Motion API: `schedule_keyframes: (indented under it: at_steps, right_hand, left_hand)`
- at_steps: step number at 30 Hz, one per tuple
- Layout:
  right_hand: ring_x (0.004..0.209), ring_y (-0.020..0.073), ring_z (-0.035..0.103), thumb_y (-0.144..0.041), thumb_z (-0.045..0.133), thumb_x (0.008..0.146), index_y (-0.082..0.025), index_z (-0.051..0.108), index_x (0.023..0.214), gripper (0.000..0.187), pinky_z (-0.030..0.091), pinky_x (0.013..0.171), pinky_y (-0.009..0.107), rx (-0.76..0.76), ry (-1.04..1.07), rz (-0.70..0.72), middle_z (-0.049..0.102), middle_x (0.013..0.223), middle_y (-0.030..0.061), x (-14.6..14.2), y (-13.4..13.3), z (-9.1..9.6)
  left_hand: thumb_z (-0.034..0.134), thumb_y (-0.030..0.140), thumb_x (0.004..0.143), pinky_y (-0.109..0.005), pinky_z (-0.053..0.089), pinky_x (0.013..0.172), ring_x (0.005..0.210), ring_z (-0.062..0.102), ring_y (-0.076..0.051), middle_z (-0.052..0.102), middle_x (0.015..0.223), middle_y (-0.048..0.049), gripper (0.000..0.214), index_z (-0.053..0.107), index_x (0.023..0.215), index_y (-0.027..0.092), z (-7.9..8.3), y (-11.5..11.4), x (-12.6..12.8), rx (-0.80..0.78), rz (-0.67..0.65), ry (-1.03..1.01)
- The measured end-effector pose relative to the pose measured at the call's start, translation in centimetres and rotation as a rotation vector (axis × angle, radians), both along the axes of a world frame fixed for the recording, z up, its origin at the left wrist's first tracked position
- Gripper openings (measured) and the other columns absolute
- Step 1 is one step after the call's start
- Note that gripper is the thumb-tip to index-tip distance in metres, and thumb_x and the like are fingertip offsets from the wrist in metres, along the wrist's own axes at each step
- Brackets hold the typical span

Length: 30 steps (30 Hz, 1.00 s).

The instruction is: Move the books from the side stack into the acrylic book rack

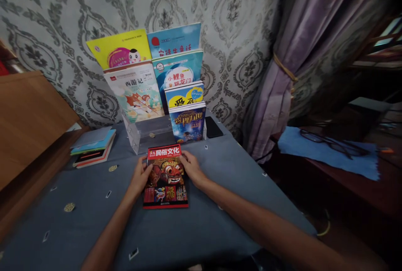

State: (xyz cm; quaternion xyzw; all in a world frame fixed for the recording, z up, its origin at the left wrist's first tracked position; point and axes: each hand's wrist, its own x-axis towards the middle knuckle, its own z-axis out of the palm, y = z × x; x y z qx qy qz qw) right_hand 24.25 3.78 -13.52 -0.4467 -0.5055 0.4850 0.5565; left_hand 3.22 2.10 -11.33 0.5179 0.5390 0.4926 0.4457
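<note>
A red book with a mask on its cover (166,177) lies flat on the blue-grey tablecloth (94,212), just in front of a clear tiered book stand (147,135). My left hand (140,175) grips the book's left edge, fingers curled over it. My right hand (191,168) grips its right edge near the top corner. The stand holds several children's books upright in rows, the nearest a dark blue one (187,122) at its front right.
A small stack of books (92,147) lies at the back left of the table. A black phone (213,127) rests to the right of the stand. Wooden furniture (28,116) stands to the left. A purple curtain (292,65) and a side table with a blue cloth (329,151) are on the right.
</note>
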Motion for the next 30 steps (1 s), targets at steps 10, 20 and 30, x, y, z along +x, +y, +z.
schedule_keyframes:
  at_steps: [10,20,30]
  right_hand:
    - [0.104,0.0223,0.067,-0.016,0.05,0.082,-0.019,0.063,0.118,0.039,0.051,0.096,0.042,0.267,-0.406,0.014,0.072,0.114,0.0092,1.8,1.6,-1.1]
    - [0.108,0.0258,0.062,-0.015,0.046,0.088,-0.018,0.064,0.117,0.033,0.047,0.096,0.043,0.317,-0.7,0.019,0.071,0.116,0.0112,2.2,0.6,-0.5]
    - [0.097,0.0241,0.064,-0.011,0.047,0.089,-0.019,0.065,0.114,0.032,0.047,0.086,0.037,0.254,-0.774,0.025,0.075,0.102,0.0074,2.5,0.0,0.5]
  left_hand:
    - [0.047,0.026,0.091,-0.044,0.047,0.095,0.105,0.059,-0.026,0.064,0.107,-0.01,0.026,0.062,0.109,0.018,-0.2,-0.5,-1.0,0.334,0.05,0.838]
    - [0.041,0.023,0.098,-0.043,0.044,0.101,0.117,0.055,-0.026,0.061,0.129,-0.0109,0.031,0.059,0.124,0.02,-0.3,-1.9,-0.3,0.32,0.001,1.066]
    - [0.039,0.021,0.098,-0.046,0.049,0.097,0.117,0.059,-0.027,0.063,0.13,-0.013,0.034,0.059,0.126,0.017,-0.5,-1.8,-0.3,0.361,-0.015,1.143]
